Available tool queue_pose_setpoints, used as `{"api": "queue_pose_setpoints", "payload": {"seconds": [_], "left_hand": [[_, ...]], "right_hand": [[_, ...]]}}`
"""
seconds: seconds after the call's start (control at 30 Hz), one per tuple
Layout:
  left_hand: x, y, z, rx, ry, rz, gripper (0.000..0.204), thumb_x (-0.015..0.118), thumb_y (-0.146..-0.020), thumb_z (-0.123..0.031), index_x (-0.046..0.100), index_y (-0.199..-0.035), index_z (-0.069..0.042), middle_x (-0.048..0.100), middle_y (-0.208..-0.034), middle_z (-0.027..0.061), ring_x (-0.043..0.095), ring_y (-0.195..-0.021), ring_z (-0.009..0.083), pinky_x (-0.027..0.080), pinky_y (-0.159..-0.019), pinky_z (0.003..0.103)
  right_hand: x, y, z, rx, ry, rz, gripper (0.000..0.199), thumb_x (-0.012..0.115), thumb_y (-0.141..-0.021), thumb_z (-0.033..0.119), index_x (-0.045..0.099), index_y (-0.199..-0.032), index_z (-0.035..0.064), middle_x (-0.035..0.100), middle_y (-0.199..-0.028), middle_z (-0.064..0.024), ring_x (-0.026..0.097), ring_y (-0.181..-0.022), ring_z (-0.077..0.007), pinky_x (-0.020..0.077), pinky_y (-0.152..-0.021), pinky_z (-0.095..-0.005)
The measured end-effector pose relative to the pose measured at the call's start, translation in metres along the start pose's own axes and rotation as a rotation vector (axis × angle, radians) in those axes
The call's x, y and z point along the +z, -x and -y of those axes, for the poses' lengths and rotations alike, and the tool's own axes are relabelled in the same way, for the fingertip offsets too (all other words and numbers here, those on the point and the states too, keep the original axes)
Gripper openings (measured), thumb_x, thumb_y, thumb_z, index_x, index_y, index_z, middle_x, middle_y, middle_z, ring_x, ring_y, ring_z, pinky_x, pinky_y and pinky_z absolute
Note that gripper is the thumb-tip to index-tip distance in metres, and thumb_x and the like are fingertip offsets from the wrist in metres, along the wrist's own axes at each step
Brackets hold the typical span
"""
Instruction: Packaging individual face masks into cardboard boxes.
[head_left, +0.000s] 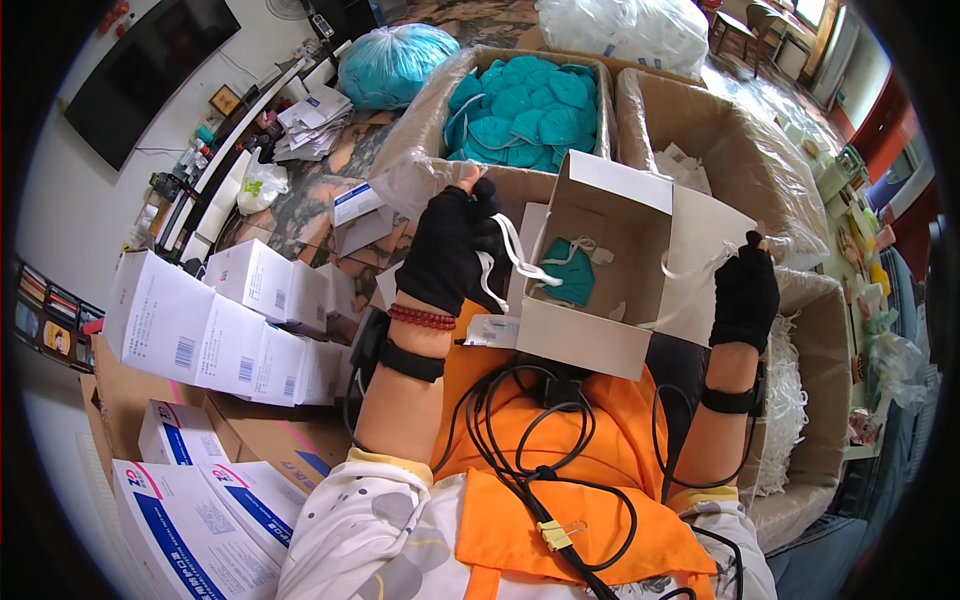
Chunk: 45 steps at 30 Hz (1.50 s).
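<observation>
Holds white ear loops [518, 258] in the closed left hand [448, 245], just left of an open white cardboard box [585, 342]. Curls the right hand [745, 297] beside the right flap [703, 222] of the same box, next to thin white straps [690, 272]; cannot tell the exact hold of those fingers. Has a teal face mask [570, 281] inside the box, toward the left wall, with a white loop between mask and left hand. Wears black fingerless gloves [435, 270] on both hands, a red beaded bracelet [420, 318] on the left wrist and an orange apron [610, 500] under looped black cables [480, 425]. Faces a plastic-lined carton [428, 118] of teal masks [530, 110] beyond the box, with another lined carton [720, 130] to the right of it. Has plain white boxes [215, 325] in a row on the left, blue-banded boxes [190, 530] nearer the lower edge, and white strands [785, 425] in a carton beyond the right forearm
</observation>
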<state>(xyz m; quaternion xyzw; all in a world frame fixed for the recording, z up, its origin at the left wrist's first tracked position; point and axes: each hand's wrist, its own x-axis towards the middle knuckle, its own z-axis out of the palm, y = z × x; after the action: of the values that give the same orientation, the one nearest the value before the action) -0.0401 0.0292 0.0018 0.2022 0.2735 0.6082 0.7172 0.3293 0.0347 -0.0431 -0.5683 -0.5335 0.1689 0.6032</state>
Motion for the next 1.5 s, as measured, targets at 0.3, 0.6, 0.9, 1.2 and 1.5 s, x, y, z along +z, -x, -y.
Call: {"api": "queue_pose_setpoints", "payload": {"seconds": [0.3, 0.6, 0.9, 1.2, 1.5], "left_hand": [[0.047, 0.01, 0.019, -0.058, -0.224, 0.019, 0.021, 0.061, -0.095, -0.031, 0.061, -0.086, -0.012, 0.055, -0.069, -0.0033, 0.05, -0.051, 0.0078, 0.039, -0.046, 0.022], [0.05, 0.011, 0.023, -0.091, -0.265, 0.112, 0.015, 0.061, -0.095, -0.029, 0.063, -0.094, -0.014, 0.059, -0.079, -0.0048, 0.053, -0.062, 0.0071, 0.039, -0.051, 0.021], [0.034, 0.004, 0.018, 0.005, -0.154, -0.106, 0.019, 0.062, -0.095, -0.031, 0.06, -0.087, -0.013, 0.055, -0.073, -0.0046, 0.045, -0.055, 0.0054, 0.034, -0.048, 0.019], [0.028, -0.011, 0.027, -0.149, 0.119, 0.226, 0.021, 0.059, -0.097, -0.032, 0.058, -0.09, -0.012, 0.042, -0.069, -0.0063, 0.034, -0.052, 0.004, 0.029, -0.045, 0.018], [0.048, -0.004, 0.037, -0.013, -0.103, 0.034, 0.022, 0.061, -0.095, -0.034, 0.059, -0.088, -0.014, 0.044, -0.069, -0.0066, 0.037, -0.053, 0.0043, 0.03, -0.046, 0.019]], "right_hand": [[0.078, 0.039, 0.075, 0.416, -0.482, 0.771, 0.034, 0.074, -0.08, 0.012, 0.066, -0.112, 0.004, 0.062, -0.081, 0.0024, 0.056, -0.067, -0.0065, 0.0469, -0.061, -0.021], [0.103, 0.054, 0.083, 0.308, -0.349, 0.806, 0.017, 0.072, -0.086, 0.014, 0.07, -0.1, 0.0044, 0.063, -0.077, 0.0022, 0.055, -0.064, -0.0046, 0.0429, -0.056, -0.0201], [0.079, 0.038, 0.061, 0.449, -0.484, 0.38, 0.026, 0.066, -0.093, 0.031, 0.066, -0.094, 0.0046, 0.065, -0.076, -0.001, 0.057, -0.061, -0.008, 0.0425, -0.053, -0.0225], [0.094, 0.072, 0.083, 0.538, -0.548, 0.594, 0.024, 0.069, -0.089, 0.03, 0.063, -0.097, 0.0076, 0.057, -0.072, 0.0008, 0.057, -0.059, -0.0083, 0.0438, -0.051, -0.0234], [0.098, 0.083, 0.095, 0.567, -0.607, 0.801, 0.024, 0.069, -0.089, 0.028, 0.066, -0.093, 0.0047, 0.06, -0.074, 0.0, 0.059, -0.056, -0.01, 0.0451, -0.05, -0.023]]}}
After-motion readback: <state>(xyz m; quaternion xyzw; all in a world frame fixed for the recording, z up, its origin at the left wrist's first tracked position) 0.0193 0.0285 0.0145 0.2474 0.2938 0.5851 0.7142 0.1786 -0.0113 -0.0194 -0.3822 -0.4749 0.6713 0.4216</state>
